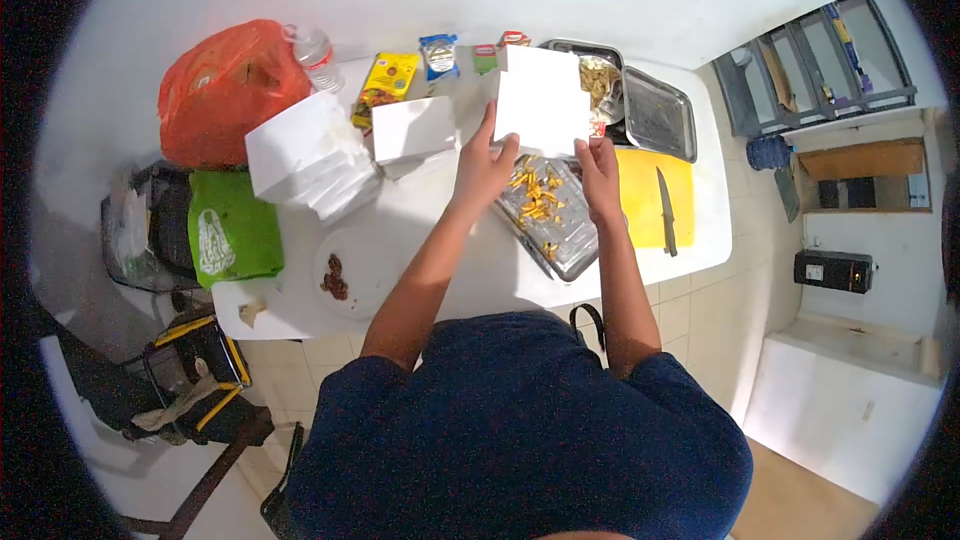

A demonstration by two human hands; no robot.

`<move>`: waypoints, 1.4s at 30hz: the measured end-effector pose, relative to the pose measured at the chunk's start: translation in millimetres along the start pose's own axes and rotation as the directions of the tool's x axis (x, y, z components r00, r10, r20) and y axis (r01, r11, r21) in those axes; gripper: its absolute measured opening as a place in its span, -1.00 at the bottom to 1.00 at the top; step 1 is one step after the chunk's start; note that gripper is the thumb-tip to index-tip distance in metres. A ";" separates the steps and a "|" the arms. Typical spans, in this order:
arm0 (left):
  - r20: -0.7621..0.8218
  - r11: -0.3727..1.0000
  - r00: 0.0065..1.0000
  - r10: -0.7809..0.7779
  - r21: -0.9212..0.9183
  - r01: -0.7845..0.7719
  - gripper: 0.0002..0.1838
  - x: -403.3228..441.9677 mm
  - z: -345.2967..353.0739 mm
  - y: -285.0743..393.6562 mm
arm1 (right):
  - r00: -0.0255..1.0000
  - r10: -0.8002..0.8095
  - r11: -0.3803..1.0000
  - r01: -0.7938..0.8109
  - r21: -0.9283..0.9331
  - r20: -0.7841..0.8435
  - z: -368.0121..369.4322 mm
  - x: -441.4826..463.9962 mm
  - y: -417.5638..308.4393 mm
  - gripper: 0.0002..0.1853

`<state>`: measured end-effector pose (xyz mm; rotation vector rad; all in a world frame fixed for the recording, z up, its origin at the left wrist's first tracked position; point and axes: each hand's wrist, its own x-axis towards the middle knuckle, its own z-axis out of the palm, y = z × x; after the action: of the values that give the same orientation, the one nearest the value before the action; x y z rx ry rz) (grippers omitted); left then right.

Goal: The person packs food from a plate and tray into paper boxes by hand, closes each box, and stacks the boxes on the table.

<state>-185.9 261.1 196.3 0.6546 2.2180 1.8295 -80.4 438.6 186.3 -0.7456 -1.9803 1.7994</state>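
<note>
Carton handling progressing: left hand [484, 172] and right hand [601, 180] grasping white carton [543, 102]; yellow pieces [541, 204] lying loose on tray [575, 242].

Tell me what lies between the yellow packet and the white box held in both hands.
In the head view, a blue packet and a small green pack lie between the yellow packet and the held white box.

The box [542, 105] at one o'clock is white. The bag [252, 225] at nine is green, white-printed; the sack [228, 90] at ten, orange-red.
</note>
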 end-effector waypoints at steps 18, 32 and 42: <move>-0.031 0.952 0.978 -0.206 -0.239 0.192 -0.34 121.7 66.8 -60.5 | 0.970 -0.224 0.975 0.222 -0.023 -0.091 -0.6 145.9 70.0 -0.65; 0.017 0.941 0.999 -0.030 -0.336 0.034 -0.22 77.5 40.0 -44.4 | 0.974 0.189 0.893 -0.222 0.392 0.122 -7.8 94.5 27.4 -0.28; 0.051 0.920 0.978 -0.202 -0.334 0.207 0.13 -103.4 -43.7 -31.4 | 0.861 0.270 0.908 -0.376 0.183 0.431 27.4 -50.2 0.7 -0.32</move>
<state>-119.4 171.6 162.2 0.3531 1.8153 2.0139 -56.6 386.6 186.4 -0.7046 -1.8666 2.5337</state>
